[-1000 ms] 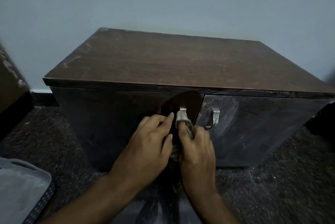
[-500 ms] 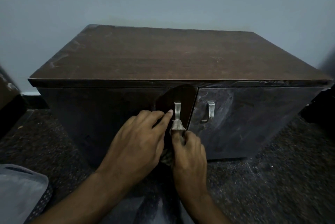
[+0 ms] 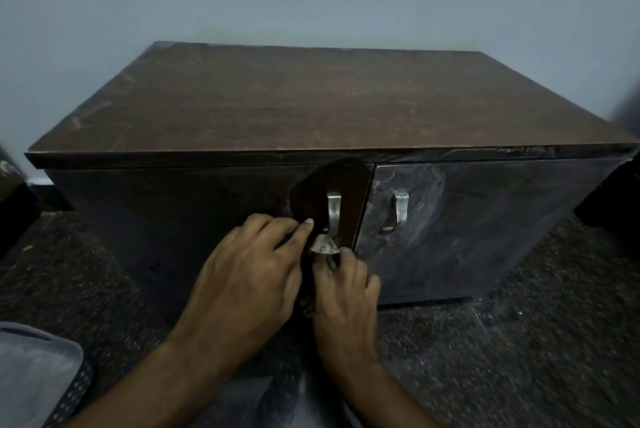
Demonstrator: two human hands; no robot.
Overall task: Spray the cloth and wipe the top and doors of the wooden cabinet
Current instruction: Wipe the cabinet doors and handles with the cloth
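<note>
Cloth (image 3: 323, 245) now lower, below left door handle (image 3: 333, 211), in right hand (image 3: 346, 292) grip

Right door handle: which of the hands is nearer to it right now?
The right hand is nearer; it holds the cloth below and left of the right door handle. The left hand sits farther left, fingertips beside the left door handle.

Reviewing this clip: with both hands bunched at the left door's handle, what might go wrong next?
1. The right hand pinches only a small wad of cloth under the left handle; it may snag or slip.
2. The left hand presses on the left door, which may leave smudges.
3. The right door looks streaky, so residue may remain.
</note>
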